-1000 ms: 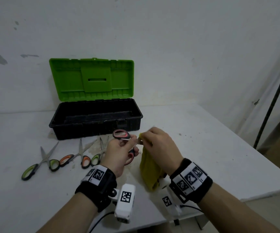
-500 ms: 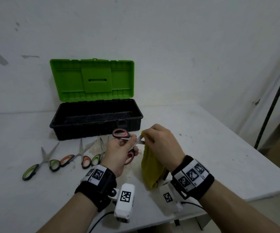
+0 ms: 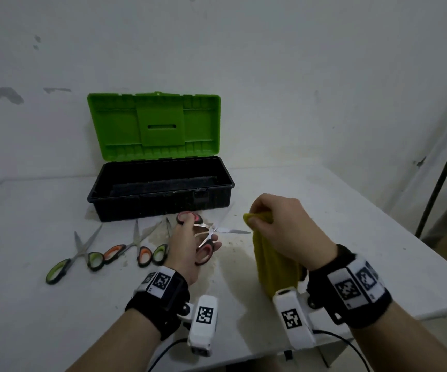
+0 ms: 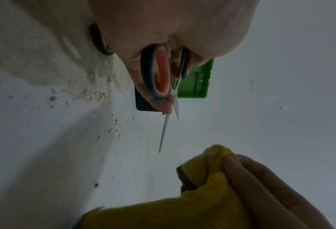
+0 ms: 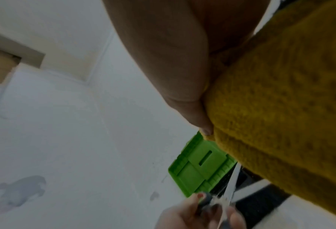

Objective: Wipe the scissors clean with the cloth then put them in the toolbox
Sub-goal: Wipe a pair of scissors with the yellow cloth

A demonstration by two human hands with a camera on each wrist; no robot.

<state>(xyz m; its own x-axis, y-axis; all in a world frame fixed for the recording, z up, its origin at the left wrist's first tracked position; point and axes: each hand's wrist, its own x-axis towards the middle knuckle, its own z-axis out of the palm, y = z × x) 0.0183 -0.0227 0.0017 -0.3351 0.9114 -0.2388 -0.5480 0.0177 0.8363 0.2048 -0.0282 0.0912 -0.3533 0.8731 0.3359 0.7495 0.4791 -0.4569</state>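
Observation:
My left hand (image 3: pixel 190 242) grips the red-handled scissors (image 3: pixel 211 232) by their loops above the table, blades spread and pointing right. In the left wrist view the red-handled scissors (image 4: pixel 163 80) show an orange loop and two thin blades. My right hand (image 3: pixel 278 226) pinches the yellow cloth (image 3: pixel 273 261), which hangs down just right of the blade tip, apart from it. The yellow cloth (image 5: pixel 281 108) fills the right wrist view; the yellow cloth (image 4: pixel 202 201) also shows low in the left wrist view. The black toolbox (image 3: pixel 160 208) stands open behind, green lid (image 3: pixel 153 127) upright.
Three more pairs of scissors lie in a row left of my left hand: green-handled (image 3: pixel 74 256), orange-handled (image 3: pixel 128 245) and another green-handled pair (image 3: pixel 163 251). The white table (image 3: pixel 324 205) is stained and speckled near the hands. Its right edge is close to my right wrist.
My right hand has drawn the cloth rightward off the blades, which now show bare and spread. The left hand still holds the scissors in about the same place.

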